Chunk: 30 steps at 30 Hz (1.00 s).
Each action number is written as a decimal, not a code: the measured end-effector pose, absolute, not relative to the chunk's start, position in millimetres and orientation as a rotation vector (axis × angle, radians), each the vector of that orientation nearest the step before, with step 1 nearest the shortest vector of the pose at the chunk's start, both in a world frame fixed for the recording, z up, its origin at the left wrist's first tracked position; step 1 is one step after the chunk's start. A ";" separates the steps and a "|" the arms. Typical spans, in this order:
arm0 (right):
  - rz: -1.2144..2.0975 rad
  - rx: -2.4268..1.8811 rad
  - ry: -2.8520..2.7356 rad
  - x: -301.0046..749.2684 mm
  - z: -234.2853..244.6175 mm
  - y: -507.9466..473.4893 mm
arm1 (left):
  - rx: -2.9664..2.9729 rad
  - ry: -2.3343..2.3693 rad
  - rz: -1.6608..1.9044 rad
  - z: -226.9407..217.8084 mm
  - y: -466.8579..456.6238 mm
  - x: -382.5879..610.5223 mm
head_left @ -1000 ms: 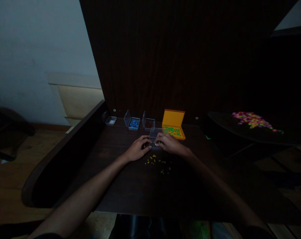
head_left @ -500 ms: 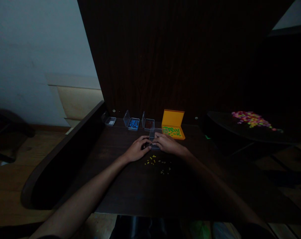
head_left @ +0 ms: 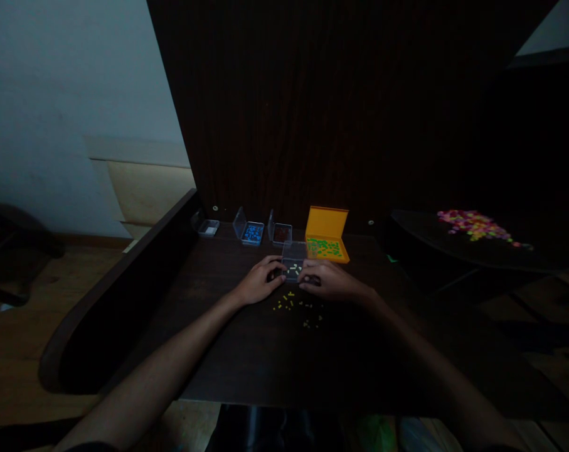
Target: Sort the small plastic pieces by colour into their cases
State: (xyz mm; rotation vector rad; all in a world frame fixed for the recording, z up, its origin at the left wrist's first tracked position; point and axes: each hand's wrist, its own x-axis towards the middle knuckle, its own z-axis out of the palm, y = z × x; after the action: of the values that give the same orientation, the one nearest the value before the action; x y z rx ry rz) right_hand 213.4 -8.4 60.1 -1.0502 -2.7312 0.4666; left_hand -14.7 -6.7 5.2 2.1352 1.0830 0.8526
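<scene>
A small clear box (head_left: pixel 294 258) with its lid up stands on the dark table (head_left: pixel 246 351), with a few yellow pieces inside. My left hand (head_left: pixel 260 282) rests at the box's left side, its fingers curled against the box. My right hand (head_left: pixel 330 282) lies just right of the box with bent fingers near its front corner; the dim light hides what they pinch, if anything. Several loose yellow pieces (head_left: pixel 297 307) lie scattered on the table just in front of both hands.
Behind the hands stand an open orange box of green pieces (head_left: pixel 326 242), a clear box of dark red pieces (head_left: pixel 281 233), a clear box of blue pieces (head_left: pixel 251 232) and a small clear box (head_left: pixel 209 227). A pile of mixed coloured pieces (head_left: pixel 475 225) lies on a side surface at the right.
My right hand has drawn back to the right off the clear box, so the yellow pieces inside now show. My left hand has stayed in place.
</scene>
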 end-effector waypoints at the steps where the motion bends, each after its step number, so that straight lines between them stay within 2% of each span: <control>1: 0.519 -1.023 -2.752 216.2 60.0 -13.3 | 2.136 1.084 0.853 4.9 -6.6 -14.6; 5: 0.600 -0.961 -2.823 224.3 54.0 -30.2 | 2.145 1.086 0.848 5.1 -7.0 -14.8; 16: 0.537 -1.012 -2.753 225.4 28.4 -39.0 | 2.140 1.096 0.856 4.0 -6.3 -15.6; 30: 0.434 -0.937 -2.701 220.3 35.7 -33.8 | 2.136 1.083 0.857 4.5 -6.2 -15.2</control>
State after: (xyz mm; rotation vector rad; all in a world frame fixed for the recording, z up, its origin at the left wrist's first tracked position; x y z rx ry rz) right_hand 220.3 -33.8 35.7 -0.9367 -2.7005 0.4336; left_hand -15.2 -6.2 4.5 2.1362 1.0834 0.8566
